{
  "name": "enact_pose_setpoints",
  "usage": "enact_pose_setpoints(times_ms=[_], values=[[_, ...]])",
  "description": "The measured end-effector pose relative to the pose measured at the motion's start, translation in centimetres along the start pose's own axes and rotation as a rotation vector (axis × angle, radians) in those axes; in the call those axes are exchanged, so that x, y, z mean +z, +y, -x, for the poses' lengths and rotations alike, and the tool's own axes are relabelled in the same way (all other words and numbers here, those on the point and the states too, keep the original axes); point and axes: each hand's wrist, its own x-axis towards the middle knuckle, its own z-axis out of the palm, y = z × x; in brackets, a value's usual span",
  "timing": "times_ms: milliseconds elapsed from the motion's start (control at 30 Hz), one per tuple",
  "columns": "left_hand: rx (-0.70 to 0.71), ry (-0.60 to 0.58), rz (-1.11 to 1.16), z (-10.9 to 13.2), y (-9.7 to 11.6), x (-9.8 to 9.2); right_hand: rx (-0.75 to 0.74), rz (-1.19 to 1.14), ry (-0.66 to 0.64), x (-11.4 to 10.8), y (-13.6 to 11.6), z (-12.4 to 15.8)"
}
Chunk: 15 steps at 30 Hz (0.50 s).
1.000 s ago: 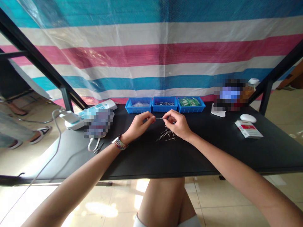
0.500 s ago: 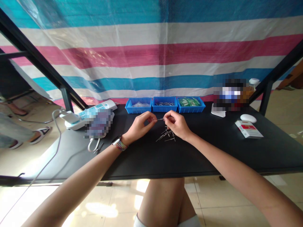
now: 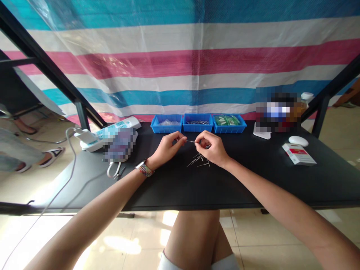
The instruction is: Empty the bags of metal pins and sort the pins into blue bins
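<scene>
Between my two hands a thin metal blind rivet [image 3: 190,141] lies level, just above the table. My left hand [image 3: 168,148] pinches its left end between thumb and forefinger. The other end is pinched by my right hand [image 3: 214,150], whose fingers are curled in. Under and in front of the right hand lies a loose pile of blind rivets [image 3: 201,160], partly covered by that hand. Behind the hands stand three blue bins in a row: the left bin [image 3: 166,129] with clear plastic pieces, the middle bin [image 3: 197,128] with metal pins, the right bin [image 3: 230,129] with green-and-white packets.
A white power strip [image 3: 129,123] with a plugged-in charger and cable lies at the left, beside a blurred-out object [image 3: 120,144]. On the right are a small red-and-white box [image 3: 298,154] and a white rounded case [image 3: 298,141]. Another person's legs [image 3: 17,150] show at far left.
The view has shifted slightly, so the table items sit a little further right. Both hands keep their pinch on the rivet; the left fingers look slightly straighter.
</scene>
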Motion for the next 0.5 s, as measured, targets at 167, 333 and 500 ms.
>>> enact_pose_setpoints(times_ms=[167,333,500], values=[[-0.035,-0.087,0.046,0.1,-0.1,0.1,-0.026,0.070,0.108,-0.7,0.5,-1.1],[0.086,-0.293,-0.158,0.3,0.0,0.3,0.045,0.345,0.267,-2.5,3.8,-3.3],[0.256,-0.440,-0.378,0.4,0.6,0.4,0.057,0.520,0.220,-3.1,5.0,-2.4]])
